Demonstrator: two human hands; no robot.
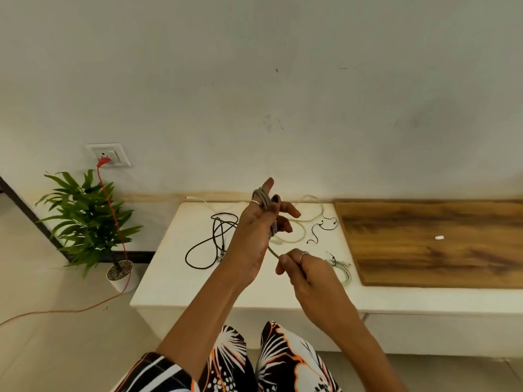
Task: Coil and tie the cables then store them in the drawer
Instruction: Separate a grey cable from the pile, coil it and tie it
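Left hand [259, 222] up over the low white cabinet top [175, 281], fingers spread and mostly straight, with a thin grey cable [261, 198] wound in several loops round them. Loops sitting high near the fingertips, running down across the palm side. One loose strand dropping from the coil, down and to the right, straight into the right hand [304, 267]. Right hand lower and nearer the body, thumb and forefinger pinched on that strand, the other fingers curled, a ring on one of them.

Out from the hands now, on the white top. Left of the raised wrist, a long black cable [198, 250] lying in loose open loops. Behind and right of the hands, a pale cream cable [304, 220] trailing in wide curves toward the wall. Just right of that, a short thin black wire [321, 229], curled, near the edge of the brown wood-grain panel [424, 244]. Right of the lower hand, a small bundle of pale greenish wires [341, 268], also on the white top.

Small white piece [439, 237] lying alone on the wood panel. Far left, green potted plant in a white pot [90, 219] on the floor, an orange cord [113, 210] hanging from the white wall socket [109, 154] past it and away across the floor. Patterned black, white and orange clothing [283, 360] at the bottom edge.
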